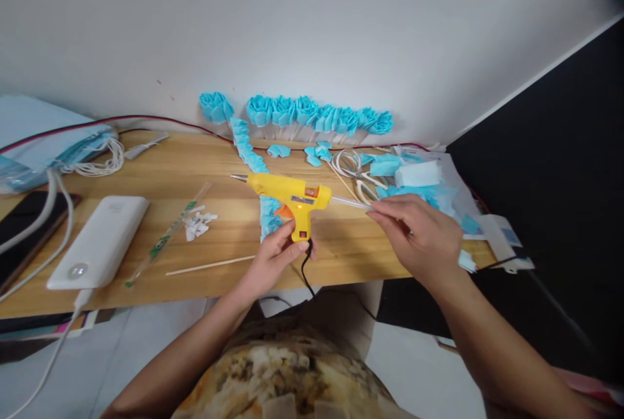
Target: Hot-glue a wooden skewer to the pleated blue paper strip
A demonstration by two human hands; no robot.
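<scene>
My left hand (283, 251) is closed round the lower grip of a yellow glue gun (277, 188), whose nozzle points left. A red switch and an orange trigger show on the gun. Between the thumb and fingers of my right hand (423, 232) is a clear glue stick (351, 202), its left end at the back of the gun. Behind the gun runs a strip of folded blue petals (247, 146). Several blue paper flowers (306, 111) on thin stems lean against the wall.
At left are a white power bank (100, 242), a dark phone (29, 227) and a bundle of white cords (104, 158). Paper scraps (199, 224) and a thin wooden stick (209, 266) lie mid-table. Scissors (358, 178) and blue pieces (385, 165) sit at right.
</scene>
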